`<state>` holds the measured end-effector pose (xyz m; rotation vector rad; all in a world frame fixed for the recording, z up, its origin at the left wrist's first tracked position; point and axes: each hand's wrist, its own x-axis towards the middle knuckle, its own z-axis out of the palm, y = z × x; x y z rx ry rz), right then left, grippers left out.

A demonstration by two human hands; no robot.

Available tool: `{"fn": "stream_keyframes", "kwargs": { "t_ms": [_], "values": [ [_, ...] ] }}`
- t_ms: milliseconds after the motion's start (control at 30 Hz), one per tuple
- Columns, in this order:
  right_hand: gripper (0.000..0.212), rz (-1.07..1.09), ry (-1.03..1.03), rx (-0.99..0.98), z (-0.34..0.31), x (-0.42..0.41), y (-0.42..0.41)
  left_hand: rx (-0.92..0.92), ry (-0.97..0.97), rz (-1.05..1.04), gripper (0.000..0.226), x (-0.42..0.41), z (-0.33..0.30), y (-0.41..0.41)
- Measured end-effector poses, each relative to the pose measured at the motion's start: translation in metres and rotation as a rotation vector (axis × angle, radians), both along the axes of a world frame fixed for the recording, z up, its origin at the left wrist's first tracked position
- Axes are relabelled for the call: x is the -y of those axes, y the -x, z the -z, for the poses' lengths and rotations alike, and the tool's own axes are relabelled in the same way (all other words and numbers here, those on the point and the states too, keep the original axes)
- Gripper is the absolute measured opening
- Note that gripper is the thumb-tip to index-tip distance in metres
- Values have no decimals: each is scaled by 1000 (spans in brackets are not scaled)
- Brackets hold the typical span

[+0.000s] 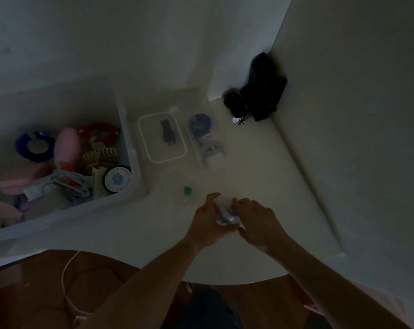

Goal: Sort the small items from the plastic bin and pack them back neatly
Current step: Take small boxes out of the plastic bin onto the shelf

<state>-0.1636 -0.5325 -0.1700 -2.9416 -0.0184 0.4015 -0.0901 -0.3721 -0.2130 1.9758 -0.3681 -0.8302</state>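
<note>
The scene is dim. A translucent plastic bin (132,167) stands at the left of the white table (260,162), holding hair clips, a blue and a red curved piece, a pink item, coiled cables and a round dial. Both hands meet near the table's front. My left hand (207,224) and my right hand (258,222) hold a small crumpled clear bag (226,213) between them, fingers curled round it. What the bag holds is hard to make out.
A clear box (162,137) with a black clip, a clear pouch (204,138) with a blue item and white cables, and a small bag with a green piece (187,191) lie mid-table. Black gear (258,91) sits in the far corner. Walls close in behind and right.
</note>
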Motion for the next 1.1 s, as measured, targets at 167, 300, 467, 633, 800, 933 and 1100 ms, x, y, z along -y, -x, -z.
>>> {"fn": "stream_keyframes", "kwargs": {
  "t_ms": [167, 300, 467, 633, 800, 933, 1100],
  "values": [
    [45, -62, 100, -64, 1, -4, -9, 110, -56, 61, 80, 0, -6, -3],
    [27, -8, 97, -35, -4, -11, -14, 116, -109, 33, 61, 2, -14, -4],
    [41, 47, 132, 1, -5, -18, -17, 109, -119, -21, 54, 6, -21, 2],
    [28, 83, 72, -64, -4, -18, -17, 90, -132, -54, 56, 6, -21, 4],
    [28, 72, 35, -103, -4, -14, -19, 91, -131, -103, 57, 9, -19, 9],
    [32, 93, -72, -21, -4, -4, -15, 57, -132, -94, 61, 8, -22, 7],
    [25, 78, -29, 47, 7, 19, -6, 67, -120, -51, 88, 3, -23, -2]
  ]
}}
